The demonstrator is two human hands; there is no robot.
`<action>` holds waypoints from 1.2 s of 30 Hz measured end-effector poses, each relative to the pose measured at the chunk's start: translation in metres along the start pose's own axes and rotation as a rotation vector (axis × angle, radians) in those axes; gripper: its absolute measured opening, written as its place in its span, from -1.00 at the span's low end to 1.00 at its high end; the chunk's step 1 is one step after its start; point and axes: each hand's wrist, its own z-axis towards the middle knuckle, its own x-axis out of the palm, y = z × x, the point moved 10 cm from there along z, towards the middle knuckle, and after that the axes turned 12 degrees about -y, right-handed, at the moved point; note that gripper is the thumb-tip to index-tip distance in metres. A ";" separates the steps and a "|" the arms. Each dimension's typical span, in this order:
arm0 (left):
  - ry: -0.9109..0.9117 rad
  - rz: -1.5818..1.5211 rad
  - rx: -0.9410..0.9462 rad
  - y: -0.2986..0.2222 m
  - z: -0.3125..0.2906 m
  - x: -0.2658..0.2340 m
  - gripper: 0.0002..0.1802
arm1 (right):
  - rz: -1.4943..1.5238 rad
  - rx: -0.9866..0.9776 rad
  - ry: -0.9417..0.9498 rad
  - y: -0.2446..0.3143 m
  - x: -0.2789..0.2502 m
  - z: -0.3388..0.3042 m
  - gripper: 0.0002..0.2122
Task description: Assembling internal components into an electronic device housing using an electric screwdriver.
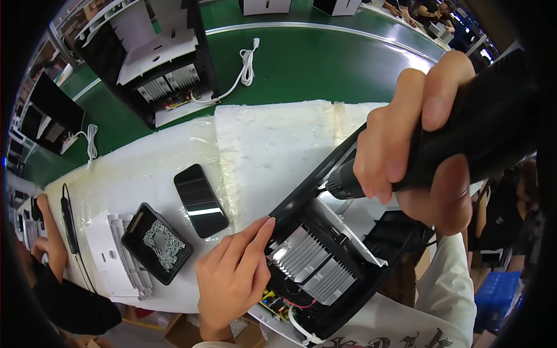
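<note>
Housing (355, 265) lies against left hand (232, 281), below right hand (399, 126).

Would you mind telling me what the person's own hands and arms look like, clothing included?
The left hand and right hand are bare, with no glove or ring visible. A loose, plain off-white sleeve covers the right arm; only a sliver of the left sleeve shows at the lower edge.
</note>
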 end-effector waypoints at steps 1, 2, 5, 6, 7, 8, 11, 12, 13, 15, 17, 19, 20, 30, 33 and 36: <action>-0.001 0.000 -0.001 0.001 -0.001 0.001 -0.46 | 0.005 0.010 0.000 -0.002 -0.006 -0.003 -0.59; -0.004 -0.006 0.007 0.000 0.000 0.000 -0.46 | 0.005 0.018 -0.003 -0.008 0.002 0.002 -0.58; -0.012 -0.019 0.008 -0.002 0.001 -0.003 -0.47 | 0.022 0.042 -0.003 -0.016 0.007 0.004 -0.54; -0.016 -0.031 0.002 -0.001 0.000 -0.004 -0.47 | 0.030 0.049 -0.001 -0.016 0.005 0.003 -0.53; -0.017 -0.024 0.003 -0.001 0.000 -0.004 -0.47 | 0.036 0.045 0.000 -0.016 0.006 0.001 -0.53; -0.014 -0.013 0.016 0.000 -0.001 -0.004 -0.48 | -0.001 0.046 -0.032 -0.018 0.003 0.000 -0.51; -0.011 0.000 0.028 0.002 -0.005 -0.005 -0.49 | -0.011 0.039 -0.053 -0.021 0.004 -0.001 -0.51; -0.007 -0.003 0.022 0.002 -0.006 -0.006 -0.48 | 0.011 0.037 -0.042 -0.022 0.007 -0.001 -0.51; -0.012 0.000 0.024 0.001 -0.005 -0.006 -0.48 | 0.031 0.036 -0.027 -0.021 0.011 -0.002 -0.52; -0.030 -0.051 -0.008 0.001 -0.005 -0.007 -0.47 | 0.069 0.033 0.002 -0.021 0.016 -0.002 -0.53; -0.024 -0.033 0.000 0.002 -0.006 -0.009 -0.49 | 0.106 0.032 0.025 -0.022 0.020 -0.003 -0.55; -0.015 -0.018 0.012 0.004 -0.009 -0.009 -0.50 | 0.140 0.028 0.044 -0.025 0.025 -0.002 -0.56; -0.041 -0.028 0.017 0.004 -0.010 -0.012 -0.51 | 0.157 0.025 0.051 -0.026 0.027 -0.001 -0.57; -0.179 -0.209 -0.163 0.011 -0.017 -0.021 -0.65 | 0.055 -0.064 -0.044 -0.028 0.013 0.003 -0.85; -0.177 -0.181 -0.148 0.004 -0.019 -0.027 -0.69 | 0.130 -0.038 -0.057 -0.022 0.018 0.002 -0.69; -0.189 0.008 0.113 -0.027 -0.017 -0.043 -0.67 | 0.068 -0.066 -0.078 -0.007 0.016 0.004 -0.67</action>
